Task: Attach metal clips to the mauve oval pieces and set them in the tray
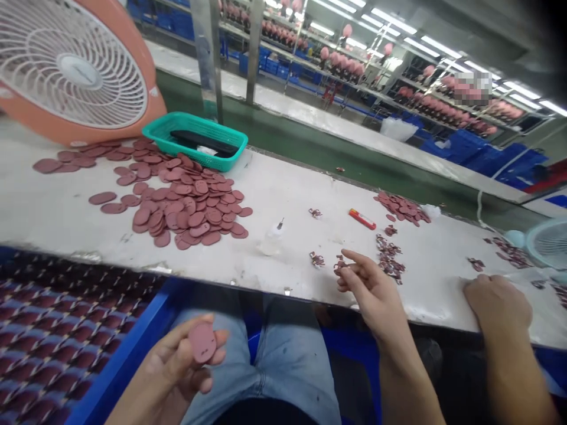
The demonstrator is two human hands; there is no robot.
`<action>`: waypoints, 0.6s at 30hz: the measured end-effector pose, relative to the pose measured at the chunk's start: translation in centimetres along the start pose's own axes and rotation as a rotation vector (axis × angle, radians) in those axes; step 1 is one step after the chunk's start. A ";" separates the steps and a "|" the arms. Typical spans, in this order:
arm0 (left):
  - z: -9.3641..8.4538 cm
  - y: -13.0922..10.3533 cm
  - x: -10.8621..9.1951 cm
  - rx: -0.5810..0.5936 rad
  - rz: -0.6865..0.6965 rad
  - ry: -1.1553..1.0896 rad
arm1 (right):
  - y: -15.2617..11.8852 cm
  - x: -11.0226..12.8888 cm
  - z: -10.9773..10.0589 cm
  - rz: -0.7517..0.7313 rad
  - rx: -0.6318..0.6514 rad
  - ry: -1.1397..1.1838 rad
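Observation:
My left hand (170, 366) is closed on a flat oval maroon piece (204, 342) with small holes, held above my lap. Over the table's front edge, my right hand (374, 289) pinches a small maroon-and-metal part (341, 264) between thumb and fingers. Close to its left lies a similar small cluster of parts (316, 260). More such small parts (388, 260) are strewn just beyond my right hand. A large heap of oval maroon pieces (190, 200) spreads over the left side of the table.
A co-worker's hand (498, 307) rests on the table at right. An orange fan (153, 77) and a green basket (239, 150) stand at back left. A red lighter-like object (362, 219) lies mid-table. Below left is a blue crate (128, 348) of rowed pieces.

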State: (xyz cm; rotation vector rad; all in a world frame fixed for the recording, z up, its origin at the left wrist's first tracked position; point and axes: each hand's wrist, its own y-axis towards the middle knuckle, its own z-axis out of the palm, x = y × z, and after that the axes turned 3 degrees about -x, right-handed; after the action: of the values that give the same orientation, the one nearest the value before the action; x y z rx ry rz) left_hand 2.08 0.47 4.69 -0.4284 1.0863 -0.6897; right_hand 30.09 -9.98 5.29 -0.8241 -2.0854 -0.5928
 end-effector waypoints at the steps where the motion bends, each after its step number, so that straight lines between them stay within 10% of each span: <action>1: 0.4 -0.3 -0.1 0.010 -0.024 -0.003 | -0.8 0.6 0.4 0.004 0.038 0.071; 8: 1.0 -0.9 -0.3 0.199 -0.194 -0.007 | -5.8 6.4 3.8 0.075 0.516 0.670; 18: -0.1 -0.4 0.4 0.371 -0.213 -0.015 | -5.4 8.2 5.1 -0.361 0.565 0.317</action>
State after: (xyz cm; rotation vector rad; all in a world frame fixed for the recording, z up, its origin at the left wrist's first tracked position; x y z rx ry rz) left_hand 1.94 -0.11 4.68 -0.2294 0.8804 -1.0533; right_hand 19.77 -7.49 8.37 -0.0275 -1.9615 -0.2648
